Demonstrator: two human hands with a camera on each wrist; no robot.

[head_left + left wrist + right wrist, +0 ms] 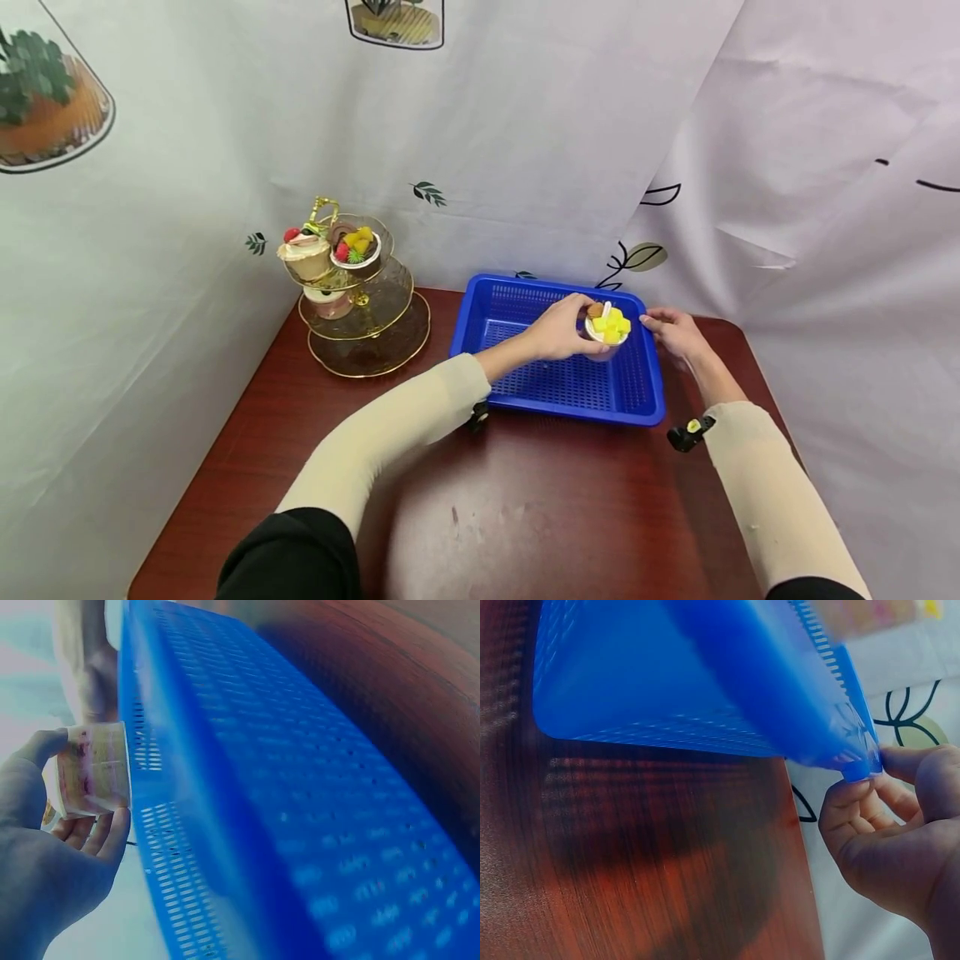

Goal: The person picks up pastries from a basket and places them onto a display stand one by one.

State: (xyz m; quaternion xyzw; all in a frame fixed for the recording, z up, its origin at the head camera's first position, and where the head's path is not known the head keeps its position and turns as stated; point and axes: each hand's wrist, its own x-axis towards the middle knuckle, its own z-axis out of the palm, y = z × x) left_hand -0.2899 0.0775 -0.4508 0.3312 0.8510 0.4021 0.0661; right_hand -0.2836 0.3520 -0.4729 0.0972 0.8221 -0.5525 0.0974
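A dessert cup topped with yellow cubes and a brown piece is gripped by my left hand over the right end of a blue plastic basket. In the left wrist view, thumb and fingers wrap the sides of the cup, whose layers show pink and cream. My right hand pinches the basket's right rim near its back corner. Seen from the right wrist, the thumb and fingertips close on that rim. Whether the cup touches the basket floor, I cannot tell.
Left of the basket stands a three-tier glass stand with gold edges. Several dessert cups sit on its upper tiers, among them a fruit-topped chocolate cup. The reddish wooden table meets a patterned white cloth behind.
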